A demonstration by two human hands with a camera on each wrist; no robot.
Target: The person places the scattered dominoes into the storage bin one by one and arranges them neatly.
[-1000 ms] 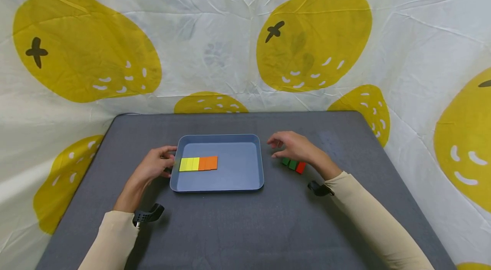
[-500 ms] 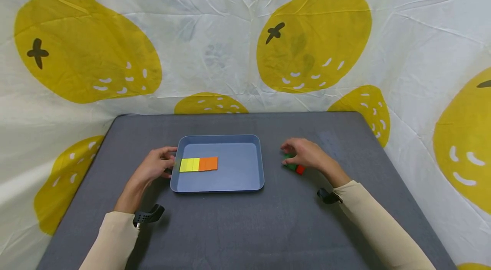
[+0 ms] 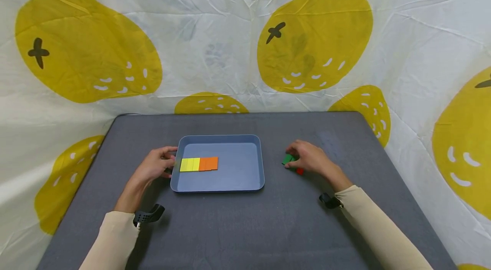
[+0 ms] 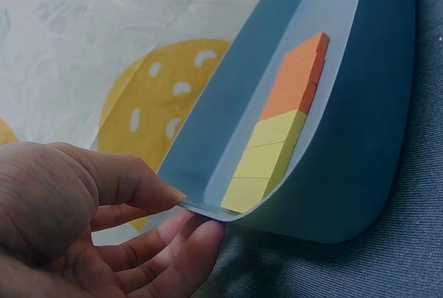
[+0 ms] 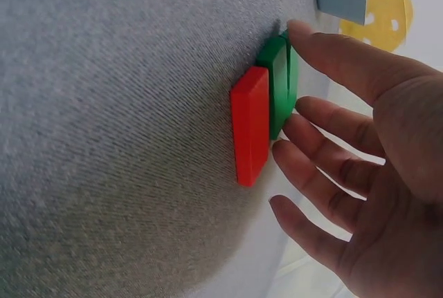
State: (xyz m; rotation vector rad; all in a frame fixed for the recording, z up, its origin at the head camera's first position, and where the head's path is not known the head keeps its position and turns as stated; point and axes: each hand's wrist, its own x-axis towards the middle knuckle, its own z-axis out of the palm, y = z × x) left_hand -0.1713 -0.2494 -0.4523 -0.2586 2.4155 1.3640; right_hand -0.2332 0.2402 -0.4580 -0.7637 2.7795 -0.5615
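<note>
The grey table [image 3: 245, 227] lies open across its whole near half, and along the far strip in front of the hanging cloth [image 3: 215, 48]. In the middle stands the blue tray [image 3: 251, 178] (its raised rim is the main hurdle), with the left hand [image 3: 153, 167] touching its left edge. A bare gap runs between the tray's right rim and the green blocks [image 3: 287, 159] and red block [image 3: 300, 171], which the right hand [image 3: 310, 158] crowds. The tray's right part is free; yellow blocks [image 3: 189, 164] and orange blocks [image 3: 208, 163] fill its left.
</note>
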